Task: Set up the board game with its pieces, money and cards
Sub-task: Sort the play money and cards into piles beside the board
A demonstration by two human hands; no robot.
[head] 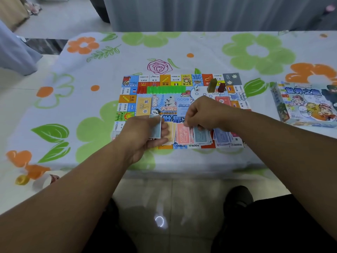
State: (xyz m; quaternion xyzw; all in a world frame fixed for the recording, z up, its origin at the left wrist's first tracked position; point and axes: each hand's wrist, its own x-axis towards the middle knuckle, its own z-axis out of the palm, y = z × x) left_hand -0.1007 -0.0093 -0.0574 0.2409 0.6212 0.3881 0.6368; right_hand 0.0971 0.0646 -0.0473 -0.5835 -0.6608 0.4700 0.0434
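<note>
step: sort money by colour, one note at a time, edges squared | left hand [144, 133] clamped round thin pale-blue paper banknote stack [156, 127], over near-left edge of colourful flat game board [127, 99] | right hand [202, 114] curled over teal paper note pile [201, 136] at board's near edge; whether it pinches a note cannot be told

board [164, 108] flat | money piles [183, 136] along near edge | blue notes [156, 126] in left hand [144, 136]

The flower-print table [200, 44] bears the game board [125, 98], with the game box [308, 105] apart to the right.
</note>
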